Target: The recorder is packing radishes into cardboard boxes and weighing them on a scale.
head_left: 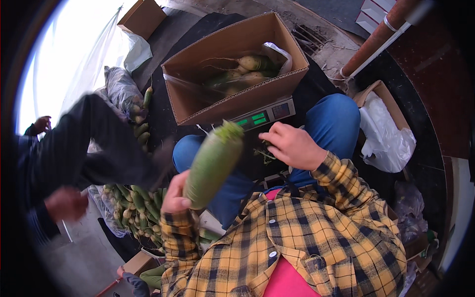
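Observation:
My left hand (176, 194) grips a large green radish (213, 166) by its lower end. The radish stands tilted, with its cropped leaf stubs pointing up and away from me. My right hand (291, 146) is closed in a pinch to the right of the radish top, apart from it. Something small and dark shows at its fingertips, too small to name. Below those fingers lie thin green leaf scraps (266, 156). Beyond my hands, an open cardboard box (237, 101) holds several radishes (253, 63) inside a clear plastic liner. The box sits on a scale (262, 117) with a lit green display.
On the left lies a big heap of green radishes (141, 208), with plastic bags (121, 89) of more behind it. Another person's dark-clothed leg (94, 138) and blurred hand (67, 204) are close there. At right stands a box with white plastic (383, 131); a rusty pipe (371, 42) rises behind.

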A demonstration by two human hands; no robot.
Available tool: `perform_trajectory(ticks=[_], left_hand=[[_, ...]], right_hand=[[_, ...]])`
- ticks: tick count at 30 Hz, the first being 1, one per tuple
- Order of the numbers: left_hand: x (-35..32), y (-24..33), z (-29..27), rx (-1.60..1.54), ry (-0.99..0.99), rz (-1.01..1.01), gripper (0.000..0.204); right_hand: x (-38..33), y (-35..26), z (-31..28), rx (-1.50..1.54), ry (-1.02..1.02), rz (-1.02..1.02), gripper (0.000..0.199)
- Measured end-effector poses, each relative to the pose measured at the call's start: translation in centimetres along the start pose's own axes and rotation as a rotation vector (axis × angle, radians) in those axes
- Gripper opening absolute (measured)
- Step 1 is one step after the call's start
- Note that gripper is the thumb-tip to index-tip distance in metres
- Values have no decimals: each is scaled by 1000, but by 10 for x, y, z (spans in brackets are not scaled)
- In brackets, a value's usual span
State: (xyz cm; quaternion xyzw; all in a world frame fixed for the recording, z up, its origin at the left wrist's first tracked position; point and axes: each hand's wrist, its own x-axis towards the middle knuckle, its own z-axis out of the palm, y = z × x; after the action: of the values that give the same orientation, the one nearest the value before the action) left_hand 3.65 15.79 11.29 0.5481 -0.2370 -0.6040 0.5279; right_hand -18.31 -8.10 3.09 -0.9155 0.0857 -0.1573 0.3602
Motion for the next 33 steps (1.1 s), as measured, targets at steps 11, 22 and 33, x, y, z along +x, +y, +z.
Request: perform_trajectory(ticks=[11,22,33], left_hand=[[68,137,22,1447,358,266,52],[231,139,2,2280,-130,73,36],[260,115,31,2297,-160,957,25]], right_hand=[[112,54,-60,-478,562,-17,55],[139,87,-58,-72,364,253,26],[139,73,-66,225,430,265,22]])
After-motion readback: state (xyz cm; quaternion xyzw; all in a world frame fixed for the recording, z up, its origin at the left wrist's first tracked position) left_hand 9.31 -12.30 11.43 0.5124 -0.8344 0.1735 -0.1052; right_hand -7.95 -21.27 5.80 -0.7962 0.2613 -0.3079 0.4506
